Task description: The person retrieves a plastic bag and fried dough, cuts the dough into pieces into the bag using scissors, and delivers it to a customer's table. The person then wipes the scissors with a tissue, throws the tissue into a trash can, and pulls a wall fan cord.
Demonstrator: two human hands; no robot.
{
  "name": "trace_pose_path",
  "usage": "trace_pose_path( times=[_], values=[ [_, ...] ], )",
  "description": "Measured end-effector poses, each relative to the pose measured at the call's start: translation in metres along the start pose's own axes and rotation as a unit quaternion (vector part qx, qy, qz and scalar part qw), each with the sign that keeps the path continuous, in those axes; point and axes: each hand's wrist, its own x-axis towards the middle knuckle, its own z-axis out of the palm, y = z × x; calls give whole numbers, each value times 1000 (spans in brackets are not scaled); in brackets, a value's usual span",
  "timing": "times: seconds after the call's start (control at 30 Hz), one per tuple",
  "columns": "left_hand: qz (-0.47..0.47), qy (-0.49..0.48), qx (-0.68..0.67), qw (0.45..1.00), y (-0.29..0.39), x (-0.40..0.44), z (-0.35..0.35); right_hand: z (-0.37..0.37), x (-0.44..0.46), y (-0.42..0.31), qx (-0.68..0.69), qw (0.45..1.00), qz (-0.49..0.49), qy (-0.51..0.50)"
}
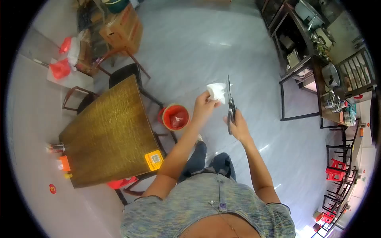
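My left hand (204,105) is closed on a crumpled white tissue (216,93), which sticks out beyond the fingertips. In my right hand (240,126) is a pair of dark-handled scissors (231,105), gripped by the handles. The blades point away from me and stand close beside the tissue's right side. Whether the blades touch the tissue, I cannot tell. Both hands are held out in front of my body, above the grey floor.
On my left stands a wooden table (111,133) with a yellow QR-code card (154,160). A red bin (175,117) sits beside it. Dark chairs (125,74) and a cardboard box (122,29) lie farther back. A metal-framed counter (300,111) with pots is at right.
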Motion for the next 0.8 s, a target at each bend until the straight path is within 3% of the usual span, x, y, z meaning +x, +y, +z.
trace_pose_path(
  times=[0.1, 0.13, 0.23, 0.33, 0.47, 0.67, 0.8],
  values=[
    [-45, -26, -89, 995, 3, 17, 16, 0, 23, 5, -157, 972, -108, 140],
    [-64, -26, -119, 990, 5, 20, 18, -3, 31, 6, -183, 967, -107, 144],
    [14, -86, -43, 995, -19, 39, 7, -13, 47, 5, -253, 949, -105, 157],
    [-140, -72, -349, 924, 18, 42, 16, -29, 56, -1, -264, 943, -120, 161],
    [-50, 48, -133, 989, 8, 49, 39, -45, 63, -1, -267, 940, -146, 153],
    [76, 206, 70, 973, -10, 64, 59, -50, 70, 3, -282, 942, -140, 118],
    [81, 237, 56, 966, -8, 70, 59, -49, 74, 5, -266, 946, -145, 114]
  ],
)
